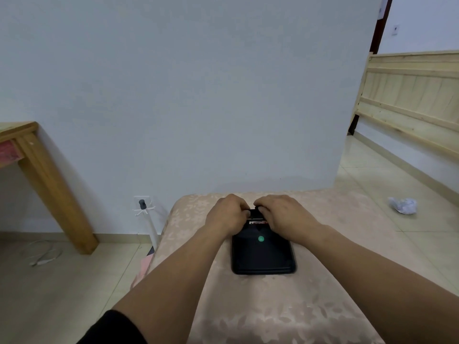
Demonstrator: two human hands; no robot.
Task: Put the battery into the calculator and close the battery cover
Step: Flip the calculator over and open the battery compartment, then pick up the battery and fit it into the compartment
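Head view, calculator: we see the calculator (263,252) lying face down on a beige patterned cushioned surface (260,314), its dark back up, a green dot near the middle.
Head view, battery: the battery (258,222) shows as a red and silver strip in the open bay at the far end of the calculator, so we judge it already seated or nearly so.
Head view, cover: a small black piece, which we take for the battery cover (255,213), sits just beyond the battery, between our fingertips.
Left hand: our left hand (227,213) has its grip pinched on the cover's left edge.
Right hand: our right hand (283,216) pinches the right edge, its heel over the calculator's corner.
Step in hand: closing the cover, we judge.
Doing it well: we should keep the cover flat and square to the bay, press both sides evenly, and slide towards ourselves until it latches.
Risk: a tilted cover may jam, or lift the battery.
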